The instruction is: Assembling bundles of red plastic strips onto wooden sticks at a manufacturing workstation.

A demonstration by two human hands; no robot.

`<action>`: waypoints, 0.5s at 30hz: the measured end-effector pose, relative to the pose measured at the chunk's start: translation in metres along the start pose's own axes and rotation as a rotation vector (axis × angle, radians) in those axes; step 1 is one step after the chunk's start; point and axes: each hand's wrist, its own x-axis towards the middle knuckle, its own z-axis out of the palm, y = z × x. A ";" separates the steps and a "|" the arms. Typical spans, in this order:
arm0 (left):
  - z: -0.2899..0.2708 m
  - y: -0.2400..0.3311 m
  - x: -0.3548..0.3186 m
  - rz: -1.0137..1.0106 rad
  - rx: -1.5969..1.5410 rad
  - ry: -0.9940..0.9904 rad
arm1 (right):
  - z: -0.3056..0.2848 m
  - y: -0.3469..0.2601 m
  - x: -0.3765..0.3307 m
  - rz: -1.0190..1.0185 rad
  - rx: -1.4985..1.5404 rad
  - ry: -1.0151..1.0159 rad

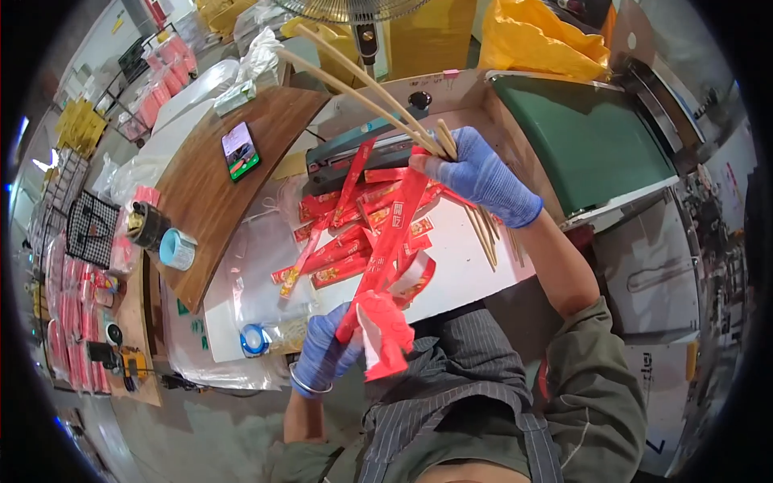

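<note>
The long sticks are of pale wood, smooth and quite matt. The red sleeves look like paper, with a slight gloss. The blue gloves are knitted cloth, a little rough. The brown tabletop has a wood-like, smooth surface. The yellow bag seems wrinkled, shiny plastic; the striped apron is matt cloth.

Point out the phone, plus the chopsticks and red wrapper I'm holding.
Phone (pixel 241 150), head view: middle of its screen.
Held chopsticks (pixel 420 134), head view: where shafts meet.
Held red wrapper (pixel 392 225), head view: its long strip.
</note>
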 end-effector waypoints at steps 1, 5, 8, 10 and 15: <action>0.004 -0.005 -0.004 0.007 0.003 -0.003 | -0.001 0.004 0.001 -0.049 -0.029 -0.003; 0.013 0.003 0.000 -0.266 -0.075 0.049 | 0.015 0.010 -0.011 -0.249 -0.823 0.045; 0.035 -0.009 0.005 -0.102 -0.375 0.081 | 0.063 0.010 -0.050 -0.253 -0.812 -0.285; 0.050 -0.029 0.012 -0.010 -0.402 0.249 | 0.081 0.011 -0.061 -0.293 -0.765 -0.383; 0.050 -0.044 0.004 -0.255 -0.397 0.188 | 0.044 0.028 -0.048 0.225 0.298 0.134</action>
